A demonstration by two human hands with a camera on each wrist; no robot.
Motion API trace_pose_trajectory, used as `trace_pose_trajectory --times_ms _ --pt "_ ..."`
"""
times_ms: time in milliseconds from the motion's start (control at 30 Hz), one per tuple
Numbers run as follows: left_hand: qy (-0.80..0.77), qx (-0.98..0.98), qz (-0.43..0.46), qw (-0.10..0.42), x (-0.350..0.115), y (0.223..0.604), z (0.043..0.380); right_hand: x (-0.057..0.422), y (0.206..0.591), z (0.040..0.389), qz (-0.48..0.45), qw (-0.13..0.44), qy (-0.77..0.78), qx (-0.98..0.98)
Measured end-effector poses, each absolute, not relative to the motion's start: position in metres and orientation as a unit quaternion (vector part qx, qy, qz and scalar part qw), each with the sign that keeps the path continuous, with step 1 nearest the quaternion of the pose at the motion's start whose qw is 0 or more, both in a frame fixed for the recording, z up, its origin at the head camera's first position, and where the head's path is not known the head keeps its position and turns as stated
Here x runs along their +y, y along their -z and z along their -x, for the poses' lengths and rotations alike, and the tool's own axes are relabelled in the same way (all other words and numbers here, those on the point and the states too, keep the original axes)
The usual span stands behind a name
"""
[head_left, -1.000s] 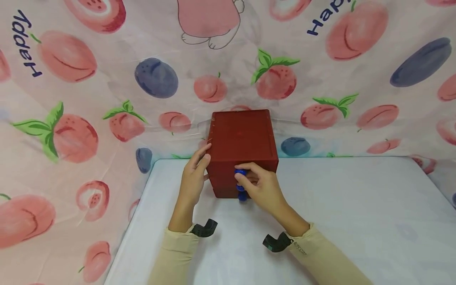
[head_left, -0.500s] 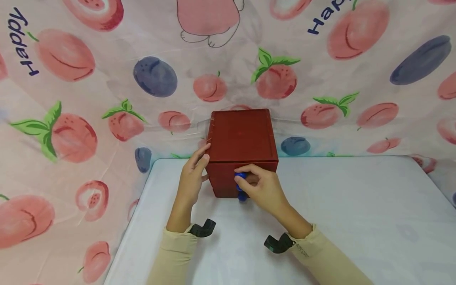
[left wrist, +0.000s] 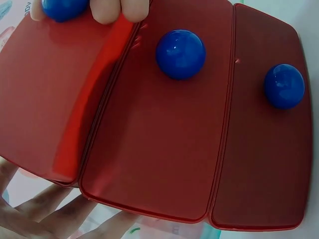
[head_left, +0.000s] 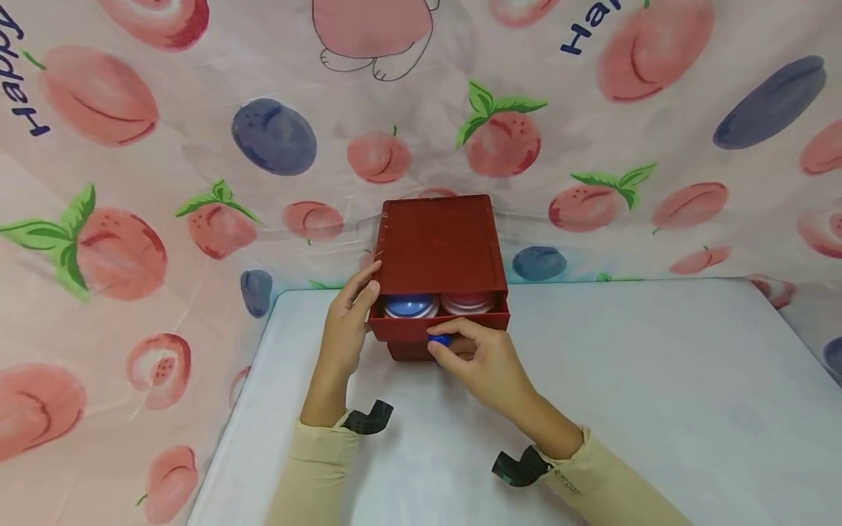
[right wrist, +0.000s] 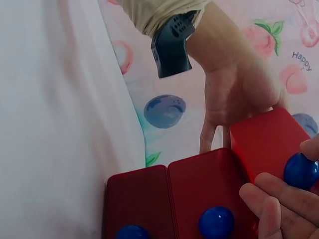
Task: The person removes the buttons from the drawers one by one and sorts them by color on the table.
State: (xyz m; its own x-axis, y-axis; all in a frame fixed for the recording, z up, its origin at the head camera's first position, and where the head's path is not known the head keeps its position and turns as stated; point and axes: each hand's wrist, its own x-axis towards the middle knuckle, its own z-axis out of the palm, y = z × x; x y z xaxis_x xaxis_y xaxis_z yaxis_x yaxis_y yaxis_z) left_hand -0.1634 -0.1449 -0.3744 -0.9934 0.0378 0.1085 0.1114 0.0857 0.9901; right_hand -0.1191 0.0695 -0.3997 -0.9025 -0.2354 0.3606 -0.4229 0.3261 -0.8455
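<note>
A dark red box of stacked drawers [head_left: 437,248] stands at the back of the table. Its top drawer [head_left: 401,330] is pulled partway out. Between thumb and fingers, my right hand [head_left: 487,361] pinches that drawer's round blue knob [head_left: 438,339]. My left hand [head_left: 343,325] lies along the box's left side, fingers extended against it. Inside the drawer show a blue round-topped item [head_left: 408,305] and a pinkish one [head_left: 468,302], partly under the box top. Below, the middle drawer's knob [left wrist: 180,55] and the bottom drawer's knob [left wrist: 284,86] sit on shut fronts.
The white tabletop [head_left: 625,394] spreads around the box on both sides and in front. A fruit-printed cloth [head_left: 454,66] hangs right behind the box. Each wrist carries a black camera mount, like the right one [head_left: 521,467].
The top drawer has slid out toward me, with my right hand drawing its knob forward. The two round items inside have come into sight. My left hand keeps its place on the box.
</note>
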Motion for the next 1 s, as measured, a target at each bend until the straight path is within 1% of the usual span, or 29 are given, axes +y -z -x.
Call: trace_pose_trajectory --times_ms 167,467,600,767,1000 --pt "0.663 -0.747 0.047 0.034 -0.142 0.361 0.155 0.068 0.399 0.113 -0.196 0.079 -0.544 -0.812" --pt "0.666 -0.744 0.047 0.036 -0.14 0.356 0.154 0.07 0.396 0.099 -0.187 0.076 -0.539 -0.818" --pt "0.664 -0.746 0.041 0.034 -0.141 0.359 0.155 0.069 0.397 0.094 -0.188 0.071 -0.542 -0.816" --pt "0.665 -0.746 0.035 0.03 -0.146 0.374 0.163 0.069 0.399 0.088 -0.192 0.073 -0.543 -0.814" --pt "0.667 -0.743 0.041 0.04 -0.148 0.384 0.17 0.071 0.4 0.078 -0.191 0.07 -0.544 -0.814"
